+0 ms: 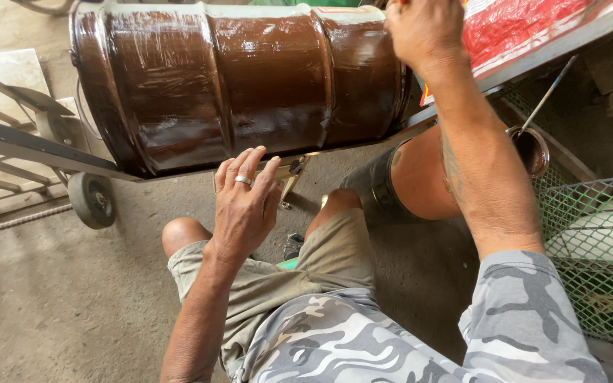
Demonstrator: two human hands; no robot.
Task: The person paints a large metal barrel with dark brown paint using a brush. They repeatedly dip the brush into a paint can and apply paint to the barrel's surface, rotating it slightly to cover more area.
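Head camera looks down on a seated person in khaki shorts and a grey camouflage shirt, facing a glossy brown steel drum [243, 81] that lies on its side across a metal frame [30, 145]. The drum's wet-looking painted shell shows two raised ribs and fills the upper middle of the view. The left hand [245, 202], a ring on one finger, is raised just under the drum's lower edge with fingers spread and slightly curled, holding nothing; whether the fingertips touch the metal cannot be told. The right hand [423, 28] reaches up to the drum's right end, its fingers curled over the top rim, and what they grip is cut off by the picture's edge. A small wheel [91, 200] stands on the concrete floor at left, green wire mesh [597, 248] at right.
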